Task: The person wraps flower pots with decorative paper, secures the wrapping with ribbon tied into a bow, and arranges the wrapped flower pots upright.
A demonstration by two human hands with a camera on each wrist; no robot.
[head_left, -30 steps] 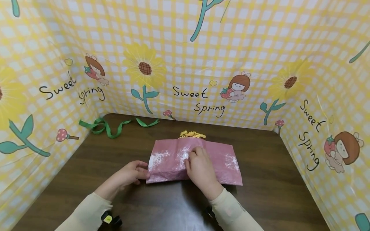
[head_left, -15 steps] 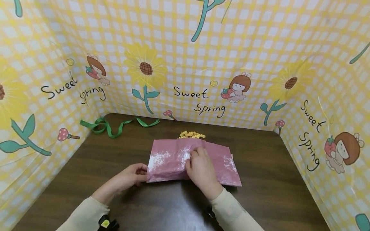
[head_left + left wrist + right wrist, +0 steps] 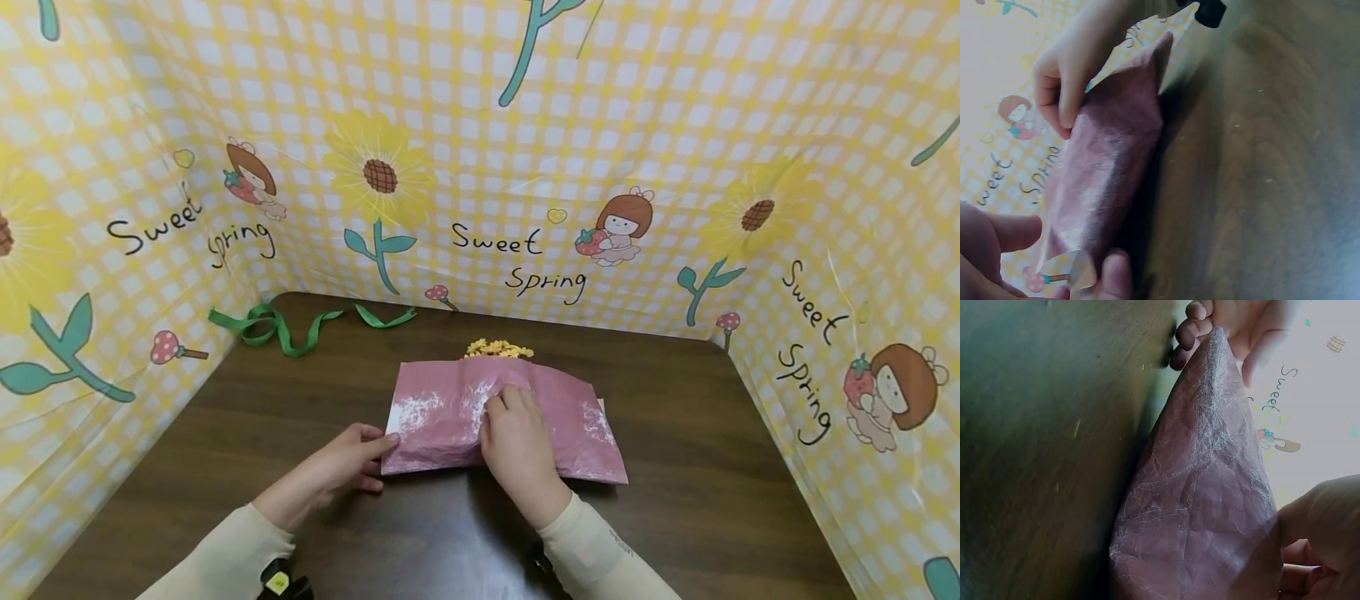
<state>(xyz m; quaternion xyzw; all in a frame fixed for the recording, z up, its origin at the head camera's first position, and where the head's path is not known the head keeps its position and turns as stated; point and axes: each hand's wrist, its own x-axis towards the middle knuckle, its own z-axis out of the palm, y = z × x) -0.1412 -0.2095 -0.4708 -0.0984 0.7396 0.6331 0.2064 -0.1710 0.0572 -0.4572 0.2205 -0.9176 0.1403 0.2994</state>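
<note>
A folded sheet of pink wrapping paper [image 3: 438, 417], with patchy white areas, lies across the middle of the table. My right hand [image 3: 521, 442] pinches it near its centre with curled fingers. In the right wrist view that hand [image 3: 1329, 531] is at the paper's right side. My left hand [image 3: 348, 458] is at the paper's left end, thumb touching the top edge and fingers spread below. The left wrist view shows its thumb and fingers apart around that end. Small yellow flower-like pieces [image 3: 498, 348] show behind the paper; whatever lies inside is hidden.
Green ribbon [image 3: 288, 333] lies in loose curls at the far left of the dark wooden table [image 3: 675, 417], with a shorter piece [image 3: 384, 318] beside it. A yellow checked cloth [image 3: 480, 167] walls in the back and sides.
My left hand moves slightly away from the paper, then back, its thumb now over the left edge and its fingers more spread. The right hand keeps its grip in nearly the same place.
</note>
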